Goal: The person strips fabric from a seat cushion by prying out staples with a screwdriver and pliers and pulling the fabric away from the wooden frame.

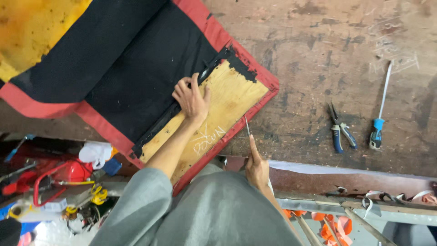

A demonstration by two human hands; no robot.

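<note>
Left hand presses flat and open on the black cloth flap of the red-edged wooden board; right hand grips a thin metal tool at the board's near edge, seemingly prying there; next needs a steady push.

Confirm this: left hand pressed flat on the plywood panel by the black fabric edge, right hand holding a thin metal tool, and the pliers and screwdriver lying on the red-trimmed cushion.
One detail is wrong. In the head view, the pliers and screwdriver lie on the bare wooden workbench, right of the cushion. The left hand does press on the plywood panel, and the right hand holds a thin metal tool.
</note>
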